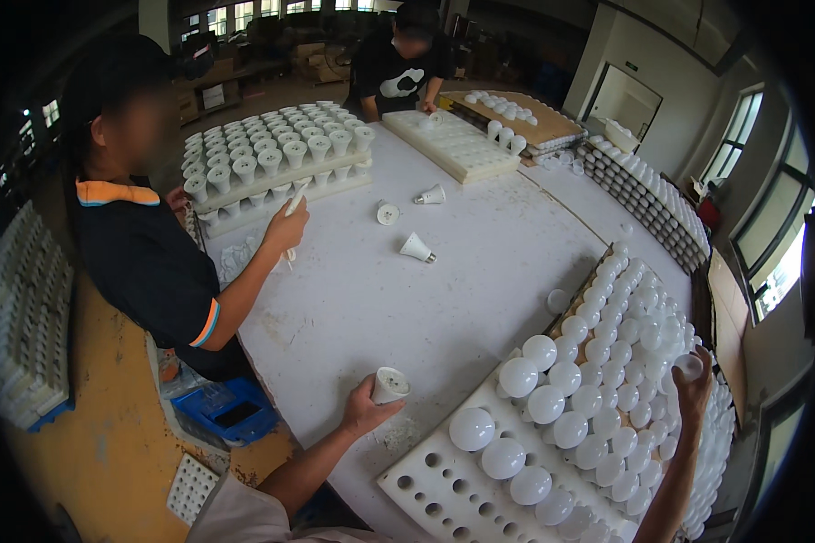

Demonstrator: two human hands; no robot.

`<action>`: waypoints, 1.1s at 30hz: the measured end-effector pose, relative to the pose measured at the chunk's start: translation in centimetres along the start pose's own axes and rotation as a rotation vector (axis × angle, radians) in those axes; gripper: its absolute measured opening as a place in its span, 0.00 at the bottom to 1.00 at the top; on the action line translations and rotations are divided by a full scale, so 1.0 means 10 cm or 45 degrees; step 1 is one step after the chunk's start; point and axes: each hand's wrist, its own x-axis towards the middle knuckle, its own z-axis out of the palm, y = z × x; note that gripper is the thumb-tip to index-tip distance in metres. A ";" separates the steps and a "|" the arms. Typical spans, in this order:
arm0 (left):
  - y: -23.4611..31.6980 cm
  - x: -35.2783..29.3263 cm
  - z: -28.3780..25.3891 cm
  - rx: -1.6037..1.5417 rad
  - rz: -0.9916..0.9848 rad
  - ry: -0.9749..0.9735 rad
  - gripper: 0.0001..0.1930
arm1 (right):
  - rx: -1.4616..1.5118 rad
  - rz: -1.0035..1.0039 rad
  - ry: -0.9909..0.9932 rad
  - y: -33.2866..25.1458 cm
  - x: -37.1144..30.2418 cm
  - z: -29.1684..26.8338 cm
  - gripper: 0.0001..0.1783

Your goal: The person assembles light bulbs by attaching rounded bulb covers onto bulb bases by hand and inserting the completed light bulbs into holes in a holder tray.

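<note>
Over the near part of the white table (335, 308), my left hand (364, 413) grips a white light bulb base (390, 384), its open top with the round inner plate facing up. Out to the right, my right hand (694, 391) has its fingers around a translucent bulb cover (688, 366), above the far side of the piled round covers (566, 378). Beneath those covers lies a white foam tray (430, 466) with rows of holes, several of them bare at its near left corner. Three more bulb bases (417, 248) rest loose in mid-table.
At the left, a co-worker (145, 244) holds a white tool near stacked trays of bulb bases (281, 163). Another person (398, 72) works at a foam tray (453, 145) at the back. More stacked bulbs (643, 199) line the right side. A blue bin (226, 412) stands below the table's left edge.
</note>
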 end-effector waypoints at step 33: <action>-0.06 0.01 -0.05 0.259 0.084 0.012 0.24 | 0.005 -0.447 0.273 -1.27 -0.71 -0.84 0.39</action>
